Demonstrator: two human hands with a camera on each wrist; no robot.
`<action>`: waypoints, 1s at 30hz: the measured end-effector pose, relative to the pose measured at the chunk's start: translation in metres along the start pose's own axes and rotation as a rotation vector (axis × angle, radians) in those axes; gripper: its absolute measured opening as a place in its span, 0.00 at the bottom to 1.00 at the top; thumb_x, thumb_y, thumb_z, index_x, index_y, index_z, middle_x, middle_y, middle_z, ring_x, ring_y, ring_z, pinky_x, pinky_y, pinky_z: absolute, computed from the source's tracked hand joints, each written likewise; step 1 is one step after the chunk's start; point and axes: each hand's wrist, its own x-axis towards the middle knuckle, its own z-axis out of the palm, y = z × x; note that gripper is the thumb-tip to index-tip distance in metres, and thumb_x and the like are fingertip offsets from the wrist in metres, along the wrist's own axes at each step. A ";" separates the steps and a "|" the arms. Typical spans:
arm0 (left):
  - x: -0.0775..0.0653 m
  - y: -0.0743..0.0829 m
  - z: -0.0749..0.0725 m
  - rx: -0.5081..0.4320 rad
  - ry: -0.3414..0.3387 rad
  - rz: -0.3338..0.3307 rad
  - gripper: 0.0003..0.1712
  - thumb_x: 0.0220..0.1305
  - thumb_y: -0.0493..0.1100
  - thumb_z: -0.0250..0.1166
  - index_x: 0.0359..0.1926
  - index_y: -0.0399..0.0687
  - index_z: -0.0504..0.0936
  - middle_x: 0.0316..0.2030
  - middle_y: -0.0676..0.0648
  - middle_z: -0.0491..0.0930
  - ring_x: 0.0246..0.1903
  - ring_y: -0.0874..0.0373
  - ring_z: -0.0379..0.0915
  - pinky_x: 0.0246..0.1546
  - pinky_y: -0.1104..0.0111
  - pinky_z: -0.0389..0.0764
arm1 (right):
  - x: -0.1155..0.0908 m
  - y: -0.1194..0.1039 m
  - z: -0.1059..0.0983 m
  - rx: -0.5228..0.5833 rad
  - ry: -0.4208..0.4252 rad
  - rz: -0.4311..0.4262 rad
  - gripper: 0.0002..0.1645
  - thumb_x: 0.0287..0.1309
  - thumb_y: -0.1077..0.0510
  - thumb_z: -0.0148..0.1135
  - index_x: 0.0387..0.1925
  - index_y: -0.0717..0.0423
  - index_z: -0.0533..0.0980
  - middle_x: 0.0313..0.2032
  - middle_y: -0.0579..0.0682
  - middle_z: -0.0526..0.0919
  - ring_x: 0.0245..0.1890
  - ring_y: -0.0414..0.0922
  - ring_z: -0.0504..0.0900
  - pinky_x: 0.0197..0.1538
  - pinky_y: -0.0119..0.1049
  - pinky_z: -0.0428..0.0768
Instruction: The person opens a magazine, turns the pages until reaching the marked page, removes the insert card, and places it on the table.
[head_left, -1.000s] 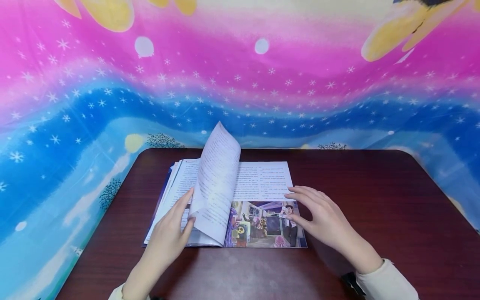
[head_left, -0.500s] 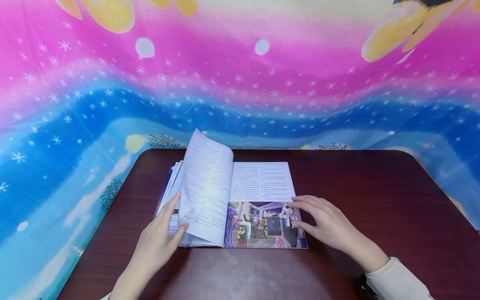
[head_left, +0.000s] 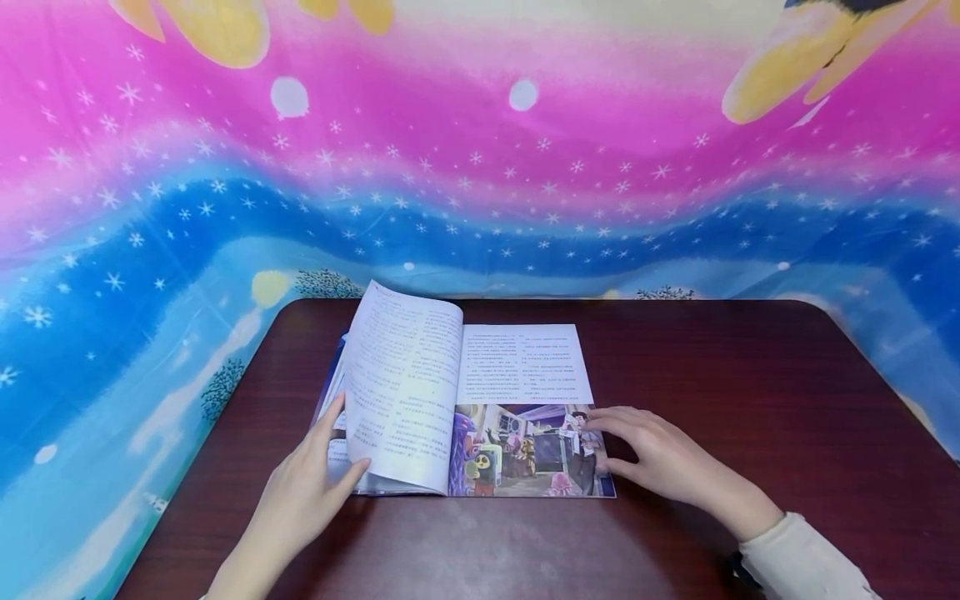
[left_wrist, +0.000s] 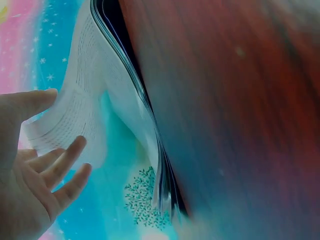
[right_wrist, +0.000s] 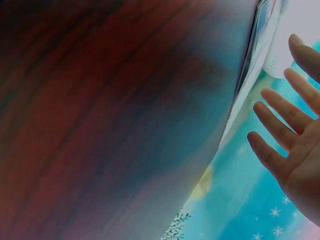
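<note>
Here — left hand (head_left: pixel 303 479) touches 1 raised page (head_left: pixel 405 392) (curved)

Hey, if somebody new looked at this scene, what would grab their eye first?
Probably the pink-and-blue snowflake cloth filling the background beyond the table. Next, the open book lying on the table, with a colorful cartoon picture on the near part of its right side. Then the raised, curving page over its left side, the left hand at its edge.
</note>
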 end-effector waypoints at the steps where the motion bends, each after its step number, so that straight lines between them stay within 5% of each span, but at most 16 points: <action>1: 0.000 -0.001 0.000 0.008 -0.019 -0.015 0.58 0.54 0.41 0.77 0.78 0.47 0.51 0.66 0.35 0.69 0.46 0.44 0.81 0.33 0.49 0.81 | -0.001 0.001 0.000 -0.002 -0.002 -0.002 0.28 0.53 0.52 0.75 0.57 0.50 0.80 0.59 0.50 0.79 0.61 0.53 0.75 0.60 0.56 0.73; 11: -0.002 -0.011 -0.003 0.069 -0.160 -0.154 0.59 0.56 0.42 0.75 0.77 0.37 0.44 0.62 0.30 0.71 0.51 0.37 0.78 0.39 0.43 0.81 | -0.002 0.003 0.002 -0.033 -0.026 -0.020 0.30 0.52 0.51 0.76 0.58 0.51 0.79 0.60 0.52 0.78 0.60 0.53 0.75 0.60 0.56 0.73; 20: 0.003 -0.022 -0.005 0.144 -0.260 -0.242 0.46 0.59 0.44 0.72 0.71 0.30 0.60 0.59 0.27 0.73 0.56 0.31 0.72 0.47 0.37 0.75 | -0.005 0.001 0.004 -0.047 -0.088 0.016 0.37 0.46 0.50 0.80 0.59 0.54 0.78 0.63 0.57 0.75 0.63 0.58 0.72 0.60 0.58 0.72; 30: 0.008 -0.035 -0.002 0.196 -0.329 -0.199 0.40 0.58 0.44 0.74 0.66 0.29 0.69 0.60 0.27 0.72 0.58 0.32 0.71 0.49 0.39 0.75 | -0.006 -0.001 0.005 -0.025 -0.129 0.066 0.36 0.46 0.52 0.80 0.58 0.51 0.79 0.67 0.56 0.71 0.64 0.58 0.71 0.60 0.58 0.73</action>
